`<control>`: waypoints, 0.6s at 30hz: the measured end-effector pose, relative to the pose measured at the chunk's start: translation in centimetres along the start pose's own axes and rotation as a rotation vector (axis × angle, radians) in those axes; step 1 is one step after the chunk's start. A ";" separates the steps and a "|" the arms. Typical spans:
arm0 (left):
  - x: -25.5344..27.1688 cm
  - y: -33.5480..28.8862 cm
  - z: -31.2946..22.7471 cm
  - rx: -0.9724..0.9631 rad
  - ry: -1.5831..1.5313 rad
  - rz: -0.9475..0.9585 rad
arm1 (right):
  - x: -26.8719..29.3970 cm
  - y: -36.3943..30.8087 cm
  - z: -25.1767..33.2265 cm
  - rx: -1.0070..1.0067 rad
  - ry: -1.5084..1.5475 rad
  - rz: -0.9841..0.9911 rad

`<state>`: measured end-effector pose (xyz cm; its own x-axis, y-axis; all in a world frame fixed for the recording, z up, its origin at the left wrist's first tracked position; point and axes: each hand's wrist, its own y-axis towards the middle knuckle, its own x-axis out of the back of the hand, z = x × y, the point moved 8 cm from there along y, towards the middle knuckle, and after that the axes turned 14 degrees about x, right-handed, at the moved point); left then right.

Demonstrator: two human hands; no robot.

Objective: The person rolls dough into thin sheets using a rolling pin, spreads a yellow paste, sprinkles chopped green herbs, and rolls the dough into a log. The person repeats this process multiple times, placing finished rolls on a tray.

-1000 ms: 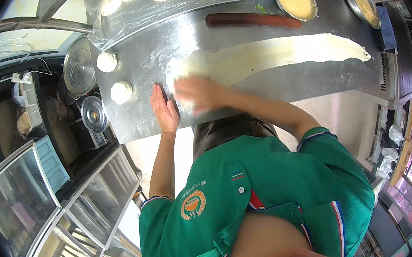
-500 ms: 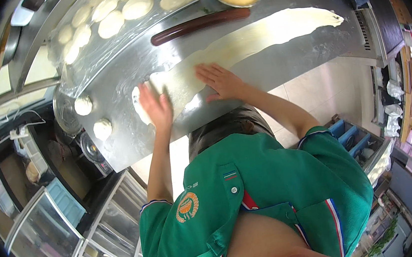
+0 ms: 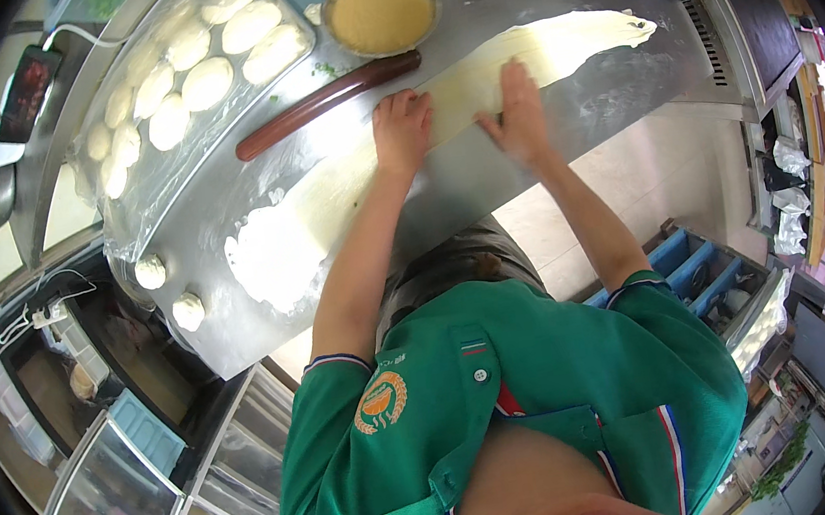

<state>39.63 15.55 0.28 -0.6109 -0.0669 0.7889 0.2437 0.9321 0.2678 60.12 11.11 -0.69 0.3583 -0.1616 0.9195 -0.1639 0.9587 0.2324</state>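
A long, thin sheet of pale dough (image 3: 566, 45) stretches across the metal table, from its broad floury left end to a narrow tip at the far right. On its middle rests my left hand (image 3: 403, 136), fingers a little bent and apart, gripping nothing that I can see. My right hand (image 3: 522, 125) lies flat on the sheet farther right, fingers stretched out and thumb spread. Just beyond the dough is a dark brown rolling pin (image 3: 326, 106), its right end close to my left fingertips.
Flattened dough rounds under plastic film fill a tray (image 3: 196, 158) at the far left. A bowl of yellow mixture (image 3: 381, 11) stands behind the rolling pin. Two small dough balls, one at the left edge (image 3: 150, 272) and one nearer (image 3: 188, 311), sit on the metal table (image 3: 240, 341).
Both hands have moved to the right along the dough sheet. My left hand has left the sheet's left end, and its fingers are more bent. The view has shifted as well.
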 end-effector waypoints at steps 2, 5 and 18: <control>-0.2 -0.1 1.1 0.009 0.011 -0.100 | -0.5 0.0 2.9 0.179 0.096 0.197; 0.5 0.1 0.4 -0.070 0.064 -0.189 | -0.5 -0.9 1.7 0.388 0.099 0.351; 1.3 -2.0 1.8 0.135 0.006 -0.025 | 3.4 5.0 -15.8 -0.031 -0.219 -0.016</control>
<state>36.96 14.26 -0.22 -0.6105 -0.0924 0.7866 0.1249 0.9695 0.2108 75.03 19.10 -1.45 0.1520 -0.2207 0.9634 -0.1305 0.9617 0.2409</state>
